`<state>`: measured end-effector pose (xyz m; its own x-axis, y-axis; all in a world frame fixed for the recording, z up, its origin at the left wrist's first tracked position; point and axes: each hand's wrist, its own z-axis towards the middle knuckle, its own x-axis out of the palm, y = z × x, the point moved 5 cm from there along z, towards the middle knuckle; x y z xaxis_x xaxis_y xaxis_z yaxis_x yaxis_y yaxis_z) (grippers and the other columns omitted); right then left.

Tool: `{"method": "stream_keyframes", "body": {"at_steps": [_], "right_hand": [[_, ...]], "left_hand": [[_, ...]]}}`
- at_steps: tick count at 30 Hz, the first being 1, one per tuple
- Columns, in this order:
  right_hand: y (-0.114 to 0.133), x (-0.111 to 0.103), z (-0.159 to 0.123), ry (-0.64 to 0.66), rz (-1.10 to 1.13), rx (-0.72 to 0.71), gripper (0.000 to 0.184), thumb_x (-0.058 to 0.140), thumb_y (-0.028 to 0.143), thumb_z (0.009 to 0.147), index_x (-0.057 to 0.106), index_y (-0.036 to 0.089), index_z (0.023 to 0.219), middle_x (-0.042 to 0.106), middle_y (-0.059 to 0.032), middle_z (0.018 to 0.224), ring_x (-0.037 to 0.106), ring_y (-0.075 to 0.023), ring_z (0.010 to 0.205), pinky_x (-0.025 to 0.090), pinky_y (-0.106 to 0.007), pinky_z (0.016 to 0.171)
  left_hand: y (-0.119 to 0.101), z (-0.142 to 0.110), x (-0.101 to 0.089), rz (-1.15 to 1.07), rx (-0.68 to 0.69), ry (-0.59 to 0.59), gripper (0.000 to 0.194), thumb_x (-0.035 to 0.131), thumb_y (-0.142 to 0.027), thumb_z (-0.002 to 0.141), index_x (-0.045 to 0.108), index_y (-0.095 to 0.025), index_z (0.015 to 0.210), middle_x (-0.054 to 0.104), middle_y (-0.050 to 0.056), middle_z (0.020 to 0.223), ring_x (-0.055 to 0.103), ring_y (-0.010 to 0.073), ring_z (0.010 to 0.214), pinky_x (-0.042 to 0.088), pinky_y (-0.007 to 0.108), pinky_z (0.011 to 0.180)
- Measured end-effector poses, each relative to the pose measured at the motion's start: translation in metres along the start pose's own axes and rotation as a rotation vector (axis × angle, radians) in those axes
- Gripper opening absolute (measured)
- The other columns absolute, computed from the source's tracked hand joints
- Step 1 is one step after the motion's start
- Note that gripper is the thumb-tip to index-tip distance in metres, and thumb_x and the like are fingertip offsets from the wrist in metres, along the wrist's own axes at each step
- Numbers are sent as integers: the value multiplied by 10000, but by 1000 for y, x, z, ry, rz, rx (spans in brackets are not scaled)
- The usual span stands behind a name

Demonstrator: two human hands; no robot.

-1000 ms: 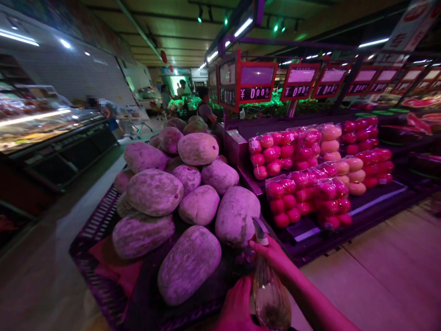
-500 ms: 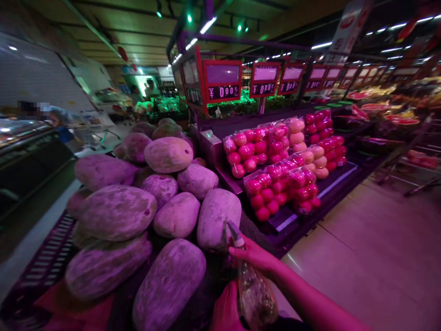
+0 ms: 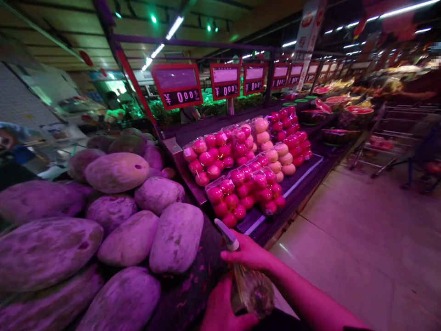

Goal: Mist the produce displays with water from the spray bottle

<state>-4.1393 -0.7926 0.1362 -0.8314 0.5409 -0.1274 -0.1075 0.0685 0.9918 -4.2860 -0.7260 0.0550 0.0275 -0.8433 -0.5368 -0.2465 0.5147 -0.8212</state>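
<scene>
In front of me is a clear, bulging plastic bag (image 3: 254, 289) with a twisted neck, a white band around it and a pale tip pointing up and left. What lies inside is too dark and shiny to name. My right hand (image 3: 248, 252) is closed around the neck, just below the band. Lower down, my left hand (image 3: 223, 305) wraps the bag's side and underside with fingers curled. Nearest to both hands is a large oblong winter melon-like fruit (image 3: 177, 238), apart from them at the edge of a pile.
More such large fruits (image 3: 50, 253) heap up at left. Wrapped packs of round red fruit (image 3: 237, 195) fill a dark shelf ahead, under red-framed price signs (image 3: 177, 85). Shopping carts (image 3: 375, 138) and a person (image 3: 422, 89) stand at right beside the tiled floor (image 3: 344, 239).
My view has turned right and moved closer to the shelf, so the pile shifts left. Both hands keep hold of the bag, which now shows in front of the dark display edge.
</scene>
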Motion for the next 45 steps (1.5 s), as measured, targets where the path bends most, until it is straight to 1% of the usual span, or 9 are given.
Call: {"method": "stream_keyframes", "body": {"at_steps": [7,10,15,18,21,26,29,40,45], "right_hand": [[-34,-121,-34,-277,-37,95,374,754,533,763,656,215,934,641,17,813,593,-197,752,513,-340,727],[-51,-175,-47,-399,-48,118,422,747,560,757,665,216,987,673,2,855,620,-221,796,521,-377,786],[-65,-243,-62,-464,-45,121,542,760,564,755,673,210,1156,732,-43,1000,658,-269,930,524,-426,895],[-69,-246,-60,-370,-73,121,568,752,567,764,668,212,1199,724,-33,1002,656,-266,927,525,-410,877],[-70,-219,-54,-194,-107,125,533,757,545,757,671,198,1152,704,-15,944,639,-248,880,512,-382,843],[-57,-161,-51,83,-114,83,422,753,463,752,658,207,1073,711,-1,932,621,-213,835,479,-317,773],[-50,-156,-53,131,-152,63,418,761,447,747,649,212,1074,710,-4,937,620,-219,842,469,-322,779],[-117,-275,-79,-247,-67,206,420,706,598,788,611,221,946,684,-11,830,647,-224,736,522,-391,749],[-132,-297,-94,-332,68,275,566,750,658,726,595,213,1038,712,-64,935,666,-245,759,566,-434,738]], "left_hand": [[-78,84,37,53,150,23,448,713,-487,850,695,-247,1228,781,47,1207,714,258,1122,519,343,1001],[-85,123,45,116,86,-96,311,474,-390,1009,679,-231,1181,787,36,1148,723,193,1076,503,283,958],[-76,157,49,279,-162,-289,361,308,-324,1064,646,-206,1111,801,112,1062,761,270,1003,498,344,842],[-72,157,52,384,-270,-326,345,317,-335,1061,641,-221,1102,809,140,1061,775,333,983,486,381,801],[-72,154,55,472,-355,-331,338,323,-348,1057,637,-223,1060,813,153,1024,781,361,953,479,395,774],[-71,154,54,516,-450,-321,302,323,-369,1059,600,-249,1049,821,106,1034,786,295,955,467,341,741],[-69,153,53,511,-465,-325,289,333,-392,1059,590,-261,1047,822,78,1021,783,260,953,449,316,722],[-63,157,52,467,-499,-354,263,402,-406,1042,612,-252,1008,793,51,880,749,234,843,386,306,678],[-65,157,52,469,-514,-342,254,417,-402,1035,617,-248,1004,784,41,838,745,232,829,369,307,667]]}}
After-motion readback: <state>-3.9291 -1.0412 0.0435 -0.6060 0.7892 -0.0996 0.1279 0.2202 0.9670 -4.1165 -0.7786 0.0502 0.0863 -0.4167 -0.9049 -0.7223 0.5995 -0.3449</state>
